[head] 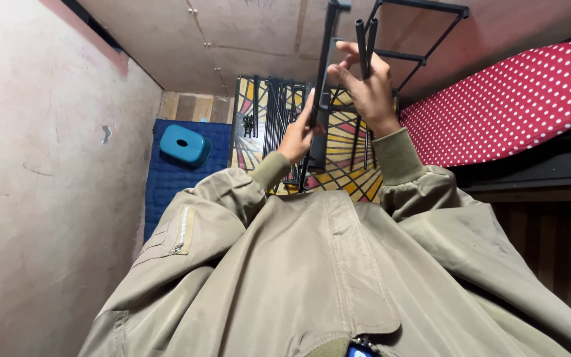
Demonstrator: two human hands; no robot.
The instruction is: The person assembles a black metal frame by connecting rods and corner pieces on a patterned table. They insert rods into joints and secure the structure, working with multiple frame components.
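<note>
Midway through fitting a black frame (424,46): the left hand (297,135) grips an upright post (325,73), the right hand (368,86) clasps two rods (366,39) beside it. Seating a rod end squarely looks next.

A single head-worn camera looks steeply down the person's own jacket (312,264) from close above, toward the floor mat (259,132) ahead, with a wall at left and a bed (517,99) at right.
</note>
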